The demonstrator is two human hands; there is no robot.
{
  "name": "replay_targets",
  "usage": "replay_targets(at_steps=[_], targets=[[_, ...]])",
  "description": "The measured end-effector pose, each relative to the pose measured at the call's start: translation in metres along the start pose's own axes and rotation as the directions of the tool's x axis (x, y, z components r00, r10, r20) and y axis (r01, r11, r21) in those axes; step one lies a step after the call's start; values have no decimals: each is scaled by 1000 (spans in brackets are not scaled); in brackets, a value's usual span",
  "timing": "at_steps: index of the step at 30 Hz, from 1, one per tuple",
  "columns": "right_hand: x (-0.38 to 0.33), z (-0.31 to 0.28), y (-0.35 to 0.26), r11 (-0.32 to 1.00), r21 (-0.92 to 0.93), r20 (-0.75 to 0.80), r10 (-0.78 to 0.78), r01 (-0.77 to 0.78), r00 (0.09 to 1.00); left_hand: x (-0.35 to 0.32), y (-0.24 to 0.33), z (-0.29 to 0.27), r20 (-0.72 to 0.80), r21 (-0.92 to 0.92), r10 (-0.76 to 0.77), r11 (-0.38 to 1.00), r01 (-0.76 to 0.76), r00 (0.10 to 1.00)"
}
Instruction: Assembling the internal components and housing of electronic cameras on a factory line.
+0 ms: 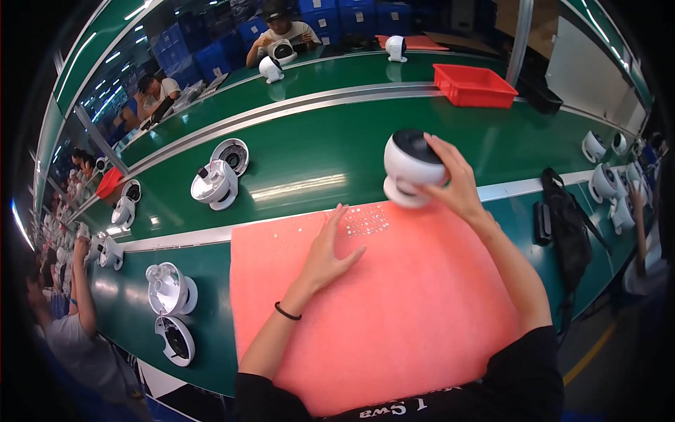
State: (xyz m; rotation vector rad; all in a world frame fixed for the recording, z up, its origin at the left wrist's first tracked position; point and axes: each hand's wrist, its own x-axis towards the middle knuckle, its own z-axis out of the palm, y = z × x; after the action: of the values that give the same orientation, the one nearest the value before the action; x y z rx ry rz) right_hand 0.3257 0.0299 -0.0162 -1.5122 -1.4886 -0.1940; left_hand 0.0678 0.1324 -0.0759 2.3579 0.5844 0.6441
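My right hand (453, 179) grips a white round camera (413, 167) with a black top and a short stand. It is at the far edge of the pink foam mat (394, 302), above the green belt; whether its base touches anything, I cannot tell. My left hand (328, 254) is over the mat with its fingers apart and nothing in it. Close to its fingertips lie small shiny pieces (365, 221) in rows, too tiny to name, with a few more scattered to the left.
Opened white camera housings stand on the belt (214, 184) and on the table at left (169, 288), beside a separate shell (174, 340). A red bin (474, 86) sits across the belt. At right lie a black bag (564, 228) and several white cameras (605, 181). Co-workers sit around.
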Motion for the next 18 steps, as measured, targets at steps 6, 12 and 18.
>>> replay_targets(at_steps=[6, 12, 18], targets=[[-64, -12, -78, 984, 139, 390, -159, 113, 907, -21, 29, 16, -34, -589, 139, 797, -133, 990], [-75, -34, -108, 971, 237, 587, -111, -39, 802, -38, 44, 18, -76, -551, 242, 798, -242, 967], [-52, -37, -130, 974, 124, 639, 70, -192, 766, -50, 65, 8, -107, -377, 280, 877, -299, 954]])
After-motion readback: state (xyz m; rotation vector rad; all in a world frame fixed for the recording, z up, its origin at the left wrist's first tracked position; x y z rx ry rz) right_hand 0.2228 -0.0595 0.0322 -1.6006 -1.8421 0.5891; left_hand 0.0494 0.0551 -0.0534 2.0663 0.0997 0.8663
